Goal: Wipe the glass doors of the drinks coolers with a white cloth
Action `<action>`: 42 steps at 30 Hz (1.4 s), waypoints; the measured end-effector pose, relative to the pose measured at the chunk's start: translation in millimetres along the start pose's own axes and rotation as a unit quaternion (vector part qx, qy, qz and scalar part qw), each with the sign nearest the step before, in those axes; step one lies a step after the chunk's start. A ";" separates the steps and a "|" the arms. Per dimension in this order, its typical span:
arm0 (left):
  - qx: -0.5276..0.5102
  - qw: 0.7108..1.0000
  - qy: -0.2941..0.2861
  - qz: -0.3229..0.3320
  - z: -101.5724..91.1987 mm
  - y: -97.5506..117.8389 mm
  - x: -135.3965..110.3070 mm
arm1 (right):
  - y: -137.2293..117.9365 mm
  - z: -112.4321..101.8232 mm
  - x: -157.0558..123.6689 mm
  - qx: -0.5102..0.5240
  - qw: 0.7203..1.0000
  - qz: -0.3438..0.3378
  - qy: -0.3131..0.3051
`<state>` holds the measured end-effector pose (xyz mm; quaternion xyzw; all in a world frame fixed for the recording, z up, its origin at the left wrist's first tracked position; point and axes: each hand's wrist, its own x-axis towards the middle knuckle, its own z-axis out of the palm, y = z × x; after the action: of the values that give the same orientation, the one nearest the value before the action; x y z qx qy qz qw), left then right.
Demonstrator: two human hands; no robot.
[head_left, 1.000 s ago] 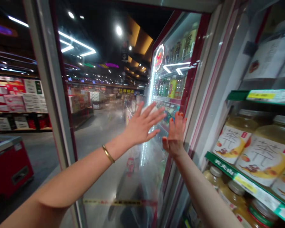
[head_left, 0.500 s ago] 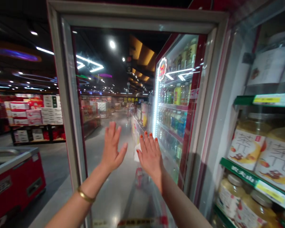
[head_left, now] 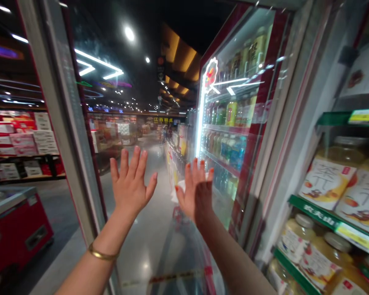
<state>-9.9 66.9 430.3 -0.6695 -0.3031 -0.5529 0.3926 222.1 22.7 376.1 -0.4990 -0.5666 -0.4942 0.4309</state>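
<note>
A glass door (head_left: 155, 229) in a grey metal frame stands in front of me. My left hand (head_left: 130, 182) is raised flat at the glass, its fingers stretched and apart and nothing in it, a gold bangle (head_left: 103, 254) round the wrist. Beside it, to the right, my right hand (head_left: 198, 190) is also held flat against or close to the pane, with orange nails and a shadow over part of it. Something white (head_left: 174, 194) shows at the edge of that hand; whether it lies under the palm or beyond the glass I cannot tell.
Shelves with bottled drinks (head_left: 326, 178) stand close on my right, behind green price rails (head_left: 313, 213). A lit drinks fridge (head_left: 226, 151) shows in the glass. A red chest freezer (head_left: 18, 233) and stacked boxes (head_left: 24, 139) are at the left.
The door frame looms larger, its left side further left in view. My left hand has shifted left and up with fingers spreading; my right hand has moved slightly up, fingers still flat.
</note>
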 end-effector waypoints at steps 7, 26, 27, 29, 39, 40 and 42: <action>-0.070 0.996 -0.041 -0.036 5.2 -4.1 0.7 | 73.2 -20.9 -16.4 -0.073 0.990 0.122 -0.008; -0.088 0.994 -0.044 -0.038 5.7 -1.9 1.5 | -0.6 -1.9 6.4 -0.041 0.999 0.021 0.008; -0.089 0.994 -0.044 -0.037 5.2 -2.4 1.3 | -17.8 -0.1 -7.8 -0.028 0.999 -0.045 -0.011; -0.084 0.995 -0.047 -0.026 4.4 -3.5 0.8 | -29.5 -0.8 -45.7 -0.019 0.996 -0.084 -0.010; -0.123 0.988 -0.089 -0.033 4.8 -5.3 1.2 | -2.1 15.9 -44.2 -0.046 0.986 0.158 0.033; -0.124 0.989 -0.083 -0.025 4.6 -6.4 -0.4 | -24.0 20.2 -53.0 -0.019 0.997 0.079 0.008; -0.123 0.989 -0.080 0.016 4.1 -9.2 -5.9 | -54.7 23.5 -83.1 0.022 0.998 -0.023 -0.050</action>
<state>-16.8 75.2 425.9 -0.7592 -0.2527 -0.5246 0.2909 178.8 33.6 284.1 -0.5004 -0.6092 -0.4660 0.4017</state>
